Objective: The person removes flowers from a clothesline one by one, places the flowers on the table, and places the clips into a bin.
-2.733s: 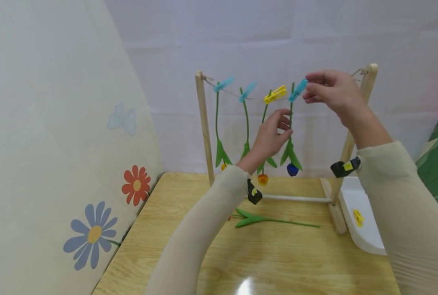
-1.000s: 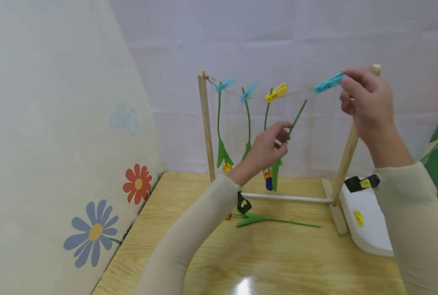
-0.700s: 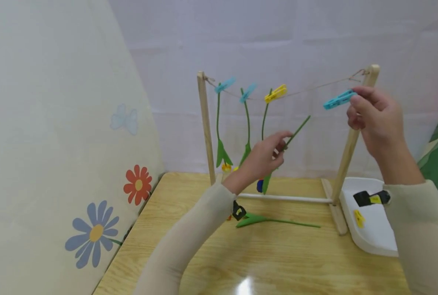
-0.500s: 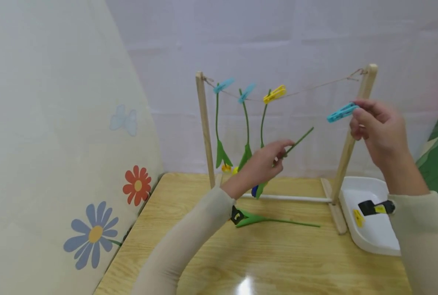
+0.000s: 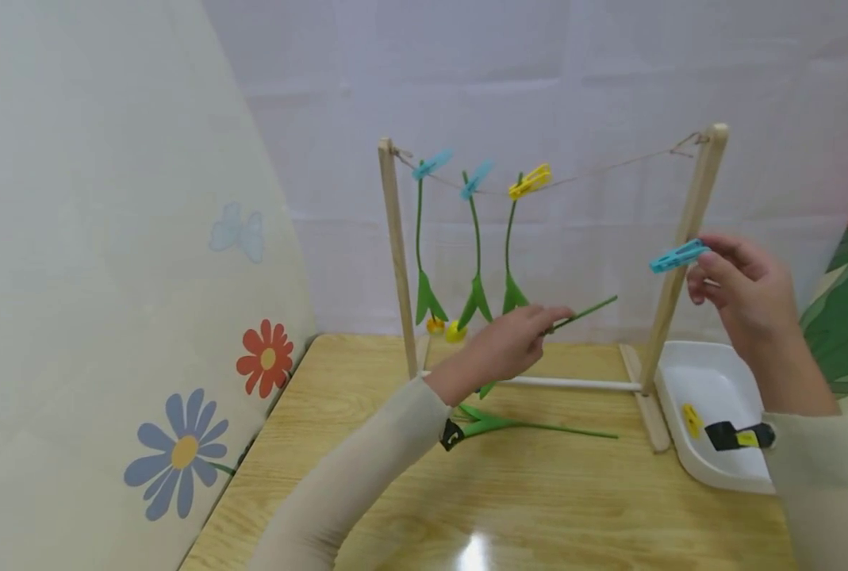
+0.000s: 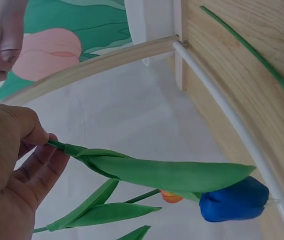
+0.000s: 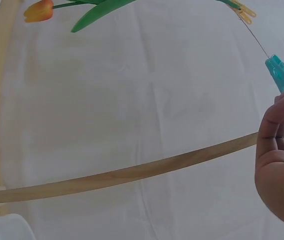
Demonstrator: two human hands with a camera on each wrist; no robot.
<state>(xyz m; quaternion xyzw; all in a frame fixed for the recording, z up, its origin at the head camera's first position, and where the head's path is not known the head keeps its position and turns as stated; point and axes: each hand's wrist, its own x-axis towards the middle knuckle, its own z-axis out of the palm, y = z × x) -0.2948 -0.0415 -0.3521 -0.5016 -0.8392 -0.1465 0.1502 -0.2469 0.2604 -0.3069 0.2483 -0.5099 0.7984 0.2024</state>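
Observation:
My left hand (image 5: 512, 345) pinches the green stem of an artificial tulip, its bare stem end pointing right and up. The tulip's blue flower (image 6: 234, 200) shows in the left wrist view but is mostly hidden behind the hand and wrist in the head view. Off to the right, my right hand (image 5: 752, 293) holds a blue clothespin (image 5: 679, 256) between thumb and fingers, in front of the right wooden post (image 5: 702, 186). Three tulips hang upside down from a twine line (image 5: 619, 165), clipped by two blue clothespins (image 5: 477, 180) and a yellow clothespin (image 5: 531, 182).
Another tulip (image 5: 495, 422) lies on the wooden table (image 5: 573, 507) in front of the rack's white crossbar (image 5: 573, 384). At the right, beside the rack's foot, a white tray (image 5: 716, 478) contains a yellow clothespin (image 5: 692, 420). A pale cloth (image 5: 502, 79) hangs behind.
The blue clothespin came off the line in my right hand, freeing the blue tulip. Both hands have since moved down, the right hand also rightward, and the tulip has tilted toward level.

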